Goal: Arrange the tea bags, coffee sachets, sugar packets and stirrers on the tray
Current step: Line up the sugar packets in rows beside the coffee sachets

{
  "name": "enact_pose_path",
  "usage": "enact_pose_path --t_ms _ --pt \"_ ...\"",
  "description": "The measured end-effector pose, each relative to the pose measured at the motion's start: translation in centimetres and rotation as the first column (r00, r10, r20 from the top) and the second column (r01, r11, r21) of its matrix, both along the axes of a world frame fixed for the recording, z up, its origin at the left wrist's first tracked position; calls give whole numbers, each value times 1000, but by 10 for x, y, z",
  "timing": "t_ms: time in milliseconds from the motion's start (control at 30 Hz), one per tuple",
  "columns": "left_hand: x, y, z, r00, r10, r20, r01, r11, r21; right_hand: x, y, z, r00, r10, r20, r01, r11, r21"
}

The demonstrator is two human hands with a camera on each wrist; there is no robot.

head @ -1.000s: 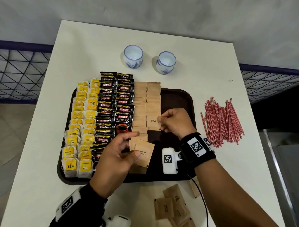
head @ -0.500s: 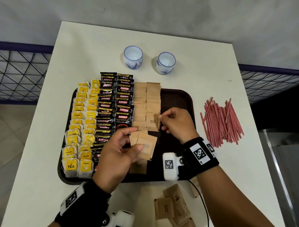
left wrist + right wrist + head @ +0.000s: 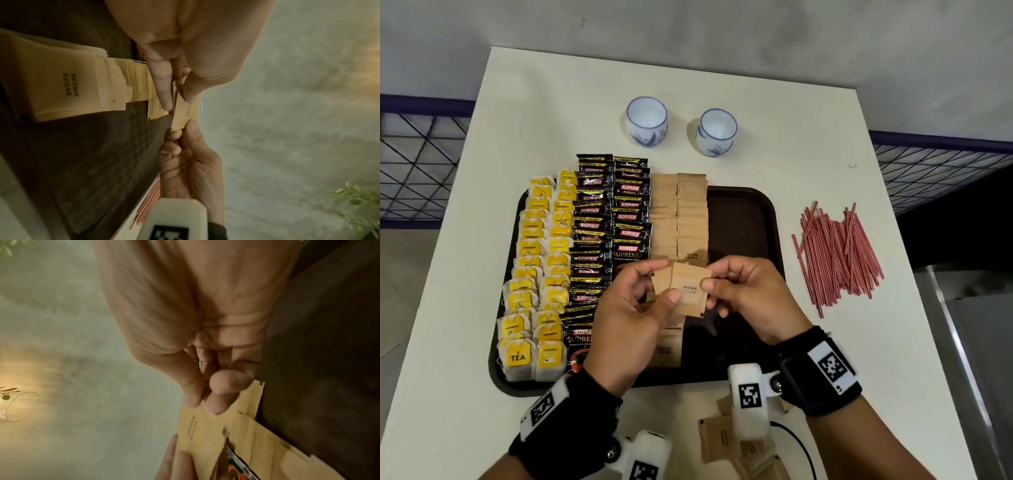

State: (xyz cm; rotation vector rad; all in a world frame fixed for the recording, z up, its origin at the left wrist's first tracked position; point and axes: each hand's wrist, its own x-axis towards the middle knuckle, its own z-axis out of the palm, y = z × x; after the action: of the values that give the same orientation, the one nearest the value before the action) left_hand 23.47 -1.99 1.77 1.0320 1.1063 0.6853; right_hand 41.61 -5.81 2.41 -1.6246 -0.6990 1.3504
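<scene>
A dark brown tray holds rows of yellow tea bags, black coffee sachets and brown sugar packets. Above the tray's middle, my left hand holds a small stack of sugar packets between thumb and fingers. My right hand pinches the right edge of the top packet. The left wrist view shows the held sugar packets pinched from both sides. In the right wrist view my right thumb and fingers grip the packet's corner. Red stirrers lie in a pile on the table, right of the tray.
Two white and blue cups stand behind the tray. More loose sugar packets lie on the white table near its front edge. A dark wire fence borders the table on both sides.
My left hand lifted its sugar packets up and to the right. My right hand left the packet row on the tray, came back and took hold of the top packet's edge.
</scene>
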Motion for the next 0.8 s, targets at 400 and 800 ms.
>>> enact_pose_path --t_ms 400,800 --pt "-27 4 0 995 17 -102 -10 998 68 34 24 -32 955 -17 297 61 988 -143" --pt "-28 1 1 997 30 -68 -29 999 26 17 45 -40 924 10 382 59 984 -169"
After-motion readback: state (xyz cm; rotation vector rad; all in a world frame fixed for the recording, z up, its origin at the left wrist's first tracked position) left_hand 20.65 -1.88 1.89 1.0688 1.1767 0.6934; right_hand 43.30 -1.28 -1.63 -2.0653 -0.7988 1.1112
